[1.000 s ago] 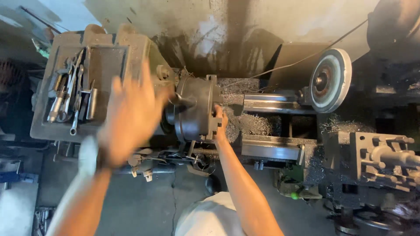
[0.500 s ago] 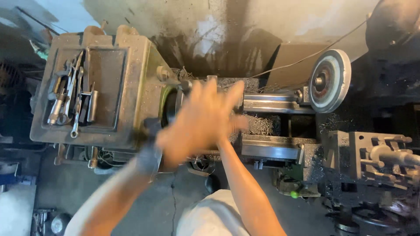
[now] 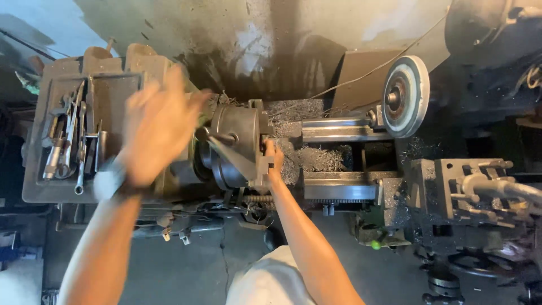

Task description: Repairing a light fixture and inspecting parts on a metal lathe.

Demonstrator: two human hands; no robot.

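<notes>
A tray (image 3: 116, 93) on the headstock at upper left of the frame holds loose tools (image 3: 66, 141), wrenches and rods lying side by side along its left half. At upper right a grinding wheel (image 3: 405, 96) stands on edge, a thin cable (image 3: 361, 73) running from behind it toward the stained wall (image 3: 254, 39). Metal swarf (image 3: 316, 158) is heaped at centre, between the two bed rails (image 3: 339, 131). At right sits a dark tool post (image 3: 468, 189) with a pale handle. At lower right a small green knob (image 3: 375, 245) shows. Concrete floor (image 3: 186, 271) fills the bottom
</notes>
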